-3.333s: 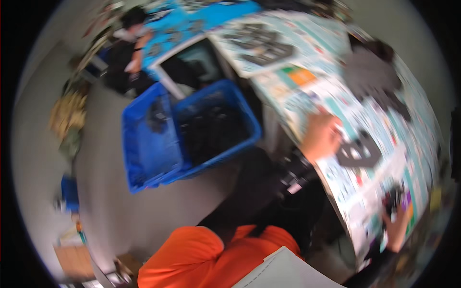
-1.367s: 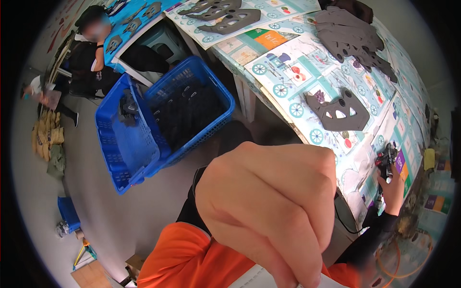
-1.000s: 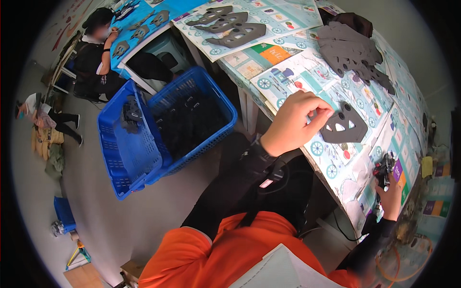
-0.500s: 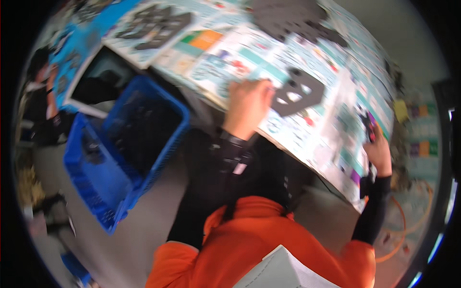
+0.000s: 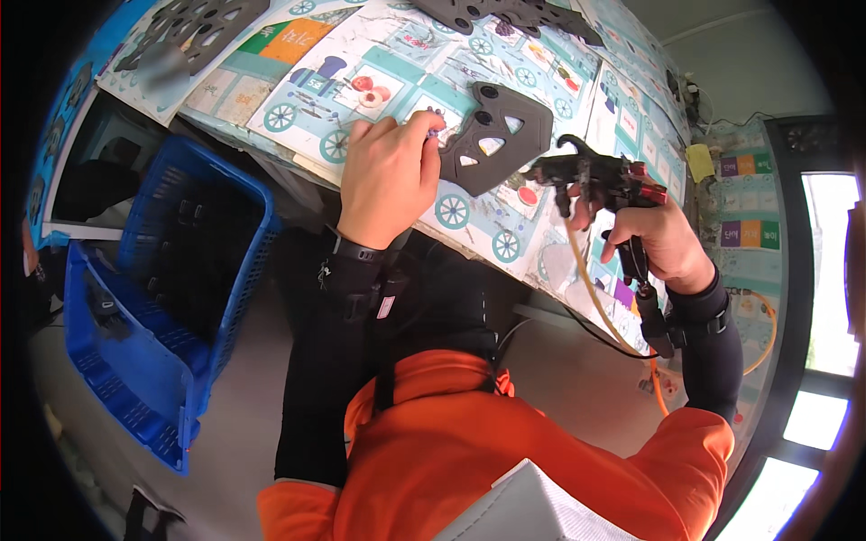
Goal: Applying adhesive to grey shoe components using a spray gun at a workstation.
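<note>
Pinching the near edge of the dark plate (image 5: pixel 494 135), the grip of my left hand (image 5: pixel 386 176) is pressed together on it with thumb and fingertips, holding the plate flat on the desk (image 5: pixel 379 54) just above the centre of the frame. My right hand (image 5: pixel 654 239) is wrapped tight around the handle of a black spray tool (image 5: pixel 595 176), its nozzle end pointing at the plate's right edge and close to it, a tan hose (image 5: pixel 595 302) trailing down from it toward the lower right.

To do this well, I judge the plate should stay pinned flat by the left hand while the tool's tip is kept just off the surface, with the left fingers clear of the nozzle's line.

More dark plates (image 5: pixel 194 27) lie at the upper left and along the top of the frame, well apart from mine. The desk's near edge runs diagonally under both wrists, so the plate sits near the drop. Left of centre, below that edge, stands a blue crate (image 5: pixel 194 261) with a second one beside it, leaving floor open between crates and my knees. Room to the right is tighter, with the hose in the way.
</note>
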`<control>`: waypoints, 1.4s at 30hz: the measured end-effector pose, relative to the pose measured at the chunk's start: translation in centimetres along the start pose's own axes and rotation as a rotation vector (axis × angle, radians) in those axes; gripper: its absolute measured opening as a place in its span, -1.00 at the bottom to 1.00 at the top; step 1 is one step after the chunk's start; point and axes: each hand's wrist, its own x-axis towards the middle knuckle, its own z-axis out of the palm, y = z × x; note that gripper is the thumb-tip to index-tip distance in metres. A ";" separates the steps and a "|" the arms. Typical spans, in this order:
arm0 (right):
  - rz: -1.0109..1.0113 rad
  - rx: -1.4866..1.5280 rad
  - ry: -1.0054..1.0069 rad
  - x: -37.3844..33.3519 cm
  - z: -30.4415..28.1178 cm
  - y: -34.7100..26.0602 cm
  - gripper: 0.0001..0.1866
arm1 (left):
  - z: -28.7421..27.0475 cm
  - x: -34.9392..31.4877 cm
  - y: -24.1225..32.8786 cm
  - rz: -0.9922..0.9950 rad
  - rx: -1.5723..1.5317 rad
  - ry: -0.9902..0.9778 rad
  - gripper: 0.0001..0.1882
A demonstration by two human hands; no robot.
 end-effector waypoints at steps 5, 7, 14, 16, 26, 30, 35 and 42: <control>0.326 0.361 -0.009 2.8 1.0 -1.1 -0.75 | -0.2 -0.3 -0.2 0.006 -0.032 -0.011 -0.84; 0.377 0.337 -0.002 3.7 1.5 -1.5 -0.61 | -0.3 -0.4 -0.3 -0.007 -0.030 -0.028 -0.82; 0.493 0.278 0.028 4.7 2.6 -2.7 -0.71 | -0.3 -0.2 0.0 -0.013 -0.041 -0.011 -0.83; 0.518 0.255 0.057 4.4 2.8 -2.3 -0.72 | -0.3 -0.1 0.0 -0.002 -0.034 -0.006 -0.83; 0.532 0.235 0.132 4.2 4.0 -2.3 -0.79 | -0.4 -0.2 0.1 -0.011 -0.031 -0.016 -0.84; 0.513 0.263 0.081 4.1 3.6 -1.7 -0.80 | -0.3 -0.2 0.1 -0.012 -0.031 -0.017 -0.85; 0.538 0.277 0.086 4.1 3.7 -1.3 -0.81 | -0.3 -0.2 0.1 -0.008 -0.023 -0.013 -0.85; 0.523 0.309 0.145 3.6 3.4 -0.7 -0.80 | -0.3 -0.1 0.1 -0.007 -0.023 -0.009 -0.84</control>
